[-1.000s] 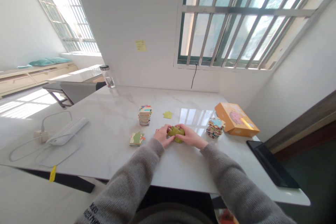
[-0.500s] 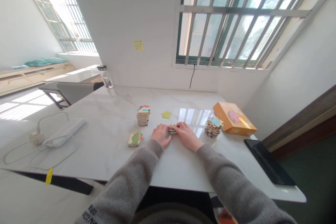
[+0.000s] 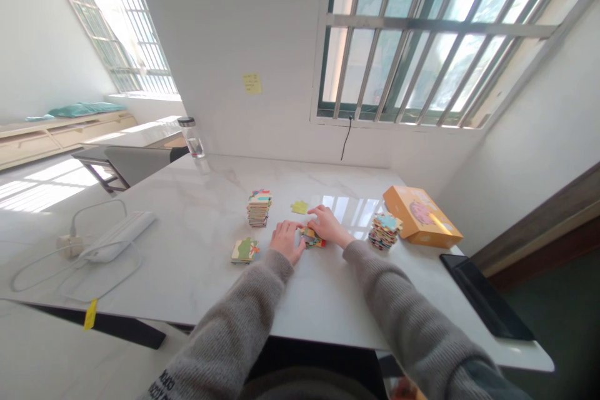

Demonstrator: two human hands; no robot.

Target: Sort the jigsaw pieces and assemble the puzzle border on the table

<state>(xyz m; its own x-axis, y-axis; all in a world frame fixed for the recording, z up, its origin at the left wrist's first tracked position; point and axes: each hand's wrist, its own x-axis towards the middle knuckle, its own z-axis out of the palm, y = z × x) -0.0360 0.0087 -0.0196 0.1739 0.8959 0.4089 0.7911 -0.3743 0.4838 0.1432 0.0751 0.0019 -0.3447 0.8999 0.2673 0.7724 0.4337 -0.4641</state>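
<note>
Sitting at the far left of the worktop (image 3: 201, 287), the white power strip (image 3: 122, 237) is well apart from the puzzle pieces and seems a slight hazard. Nearer lies a low pile of jigsaw pieces (image 3: 244, 250), its top one green and cream; the left sleeve (image 3: 255, 287) is close beside it, so a backward sweep of that arm could scatter it. Just beyond, the tall jigsaw stack (image 3: 259, 210) has uneven edges, and a knock from the knuckles could topple it. The left hand (image 3: 285, 240) curves around the left side of a small bunch of colourful pieces (image 3: 314, 237) on the worktop, between the hands; how firmly it grips, I cannot tell. Beyond that bunch, a single yellow-green piece (image 3: 299, 207) lies flat, near enough to be nudged by a straying fingertip. The right hand (image 3: 329, 225) reaches over the bunch's right side with fingers extended, and whether they pinch anything is unclear; uneven pressure could make the pieces slide or fan out. Farther right, the ragged jigsaw stack (image 3: 384, 231) stands just beside the orange box (image 3: 424, 215); an outward swing of the right forearm could tip it towards the black tablet-like slab (image 3: 485, 297).
</note>
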